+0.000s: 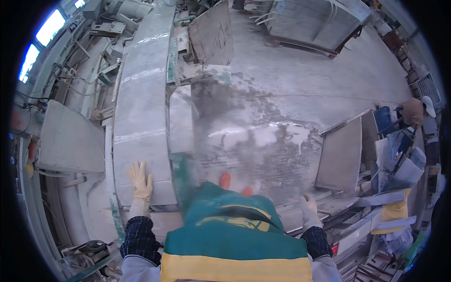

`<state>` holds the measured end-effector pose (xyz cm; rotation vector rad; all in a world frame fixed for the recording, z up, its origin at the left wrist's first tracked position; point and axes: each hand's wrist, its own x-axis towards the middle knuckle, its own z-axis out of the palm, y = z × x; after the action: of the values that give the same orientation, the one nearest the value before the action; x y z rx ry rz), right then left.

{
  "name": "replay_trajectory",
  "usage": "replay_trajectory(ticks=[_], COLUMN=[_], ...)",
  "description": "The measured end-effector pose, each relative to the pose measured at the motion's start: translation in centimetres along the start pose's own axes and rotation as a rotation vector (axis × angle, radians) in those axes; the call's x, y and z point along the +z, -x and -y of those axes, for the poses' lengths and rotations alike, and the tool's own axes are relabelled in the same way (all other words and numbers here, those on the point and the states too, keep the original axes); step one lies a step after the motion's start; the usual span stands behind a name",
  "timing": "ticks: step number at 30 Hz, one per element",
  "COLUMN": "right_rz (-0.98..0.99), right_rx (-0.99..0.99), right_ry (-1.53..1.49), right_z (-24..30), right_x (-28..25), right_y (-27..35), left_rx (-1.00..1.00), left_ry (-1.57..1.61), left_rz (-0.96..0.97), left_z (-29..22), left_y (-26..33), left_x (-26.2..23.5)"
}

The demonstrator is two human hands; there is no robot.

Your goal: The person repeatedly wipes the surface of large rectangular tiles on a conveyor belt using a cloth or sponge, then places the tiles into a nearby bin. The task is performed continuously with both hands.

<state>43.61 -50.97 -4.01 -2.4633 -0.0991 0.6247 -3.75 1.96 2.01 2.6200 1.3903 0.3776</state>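
Note:
My left hand [141, 182], in a pale yellow rubber glove, lies flat with fingers spread on a long grey slab surface [141, 113]. A thin seam crosses that surface under the hand. My right hand [308, 207], in a whitish glove, hangs over the floor beside stacked panels [336, 203] on the right. Its fingers look loosely curled, and I see nothing in them. Dark checked cuffs cover both wrists. A green apron [235, 244] with a yellow band hangs between my arms, above the orange toes of my footwear [225, 180].
Wet, dusty floor [263, 136] stretches ahead. Leaning boards [340, 155] and piled clutter line the right side. A pale panel [73, 136] stands left of the slab surface. At the far right, large stacked slabs [314, 26] rest on a stand. A brown board [213, 35] leans ahead.

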Motion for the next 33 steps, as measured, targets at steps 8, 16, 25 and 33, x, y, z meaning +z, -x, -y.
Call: replay_trajectory(ticks=[8,16,25,33], right_rz=[-0.217,-1.068,-0.996,-0.752], right_rx=[-0.002,-0.1,0.573,0.836], right_ry=[0.112,0.842,1.092,1.118], right_z=[-6.6,-15.8,-22.0,-15.3], right_x=[-5.5,-17.3,-12.2,-10.8], right_y=[0.4,9.5,9.1,10.4], left_rx=[-0.125,-0.317,-0.413,-0.434], left_ry=[-0.028,-0.147,-0.155,-0.088], left_rz=[-0.33,0.101,0.25,0.243], left_z=[-2.5,-3.4,-4.4,-5.1], left_y=[1.7,3.9,1.8,1.2], left_x=[1.2,0.0,-0.9,-1.3])
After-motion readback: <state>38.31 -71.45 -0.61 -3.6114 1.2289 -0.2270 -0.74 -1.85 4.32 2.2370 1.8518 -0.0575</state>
